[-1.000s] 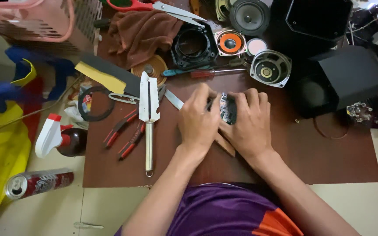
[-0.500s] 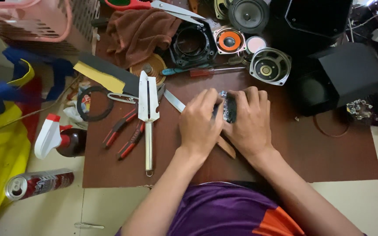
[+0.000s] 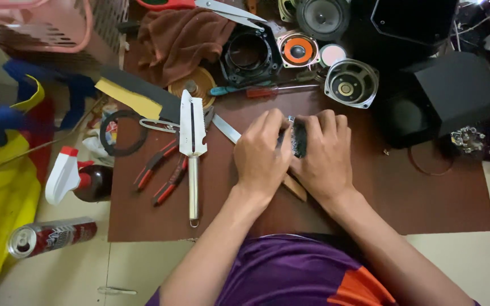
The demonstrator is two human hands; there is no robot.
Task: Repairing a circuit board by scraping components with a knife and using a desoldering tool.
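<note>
gripping a small dark part (image 3: 299,139) between left hand (image 3: 262,156) and right hand (image 3: 324,158).
held just above the brown table (image 3: 438,198), over a knife (image 3: 228,129); metal scaling tool (image 3: 192,136) and red pliers (image 3: 163,170) lying left.

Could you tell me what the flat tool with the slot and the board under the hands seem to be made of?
Flat slotted tool: bare metal, likely steel, judging by its bright silvery shine. Board: probably wood or laminate, matte reddish-brown; no grain shows.

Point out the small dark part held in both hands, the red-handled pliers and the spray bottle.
small dark part (image 3: 299,139), head view, on its exposed face between the hands.
red-handled pliers (image 3: 163,170), head view, on the handles.
spray bottle (image 3: 63,174), head view, on its white trigger head.
</note>
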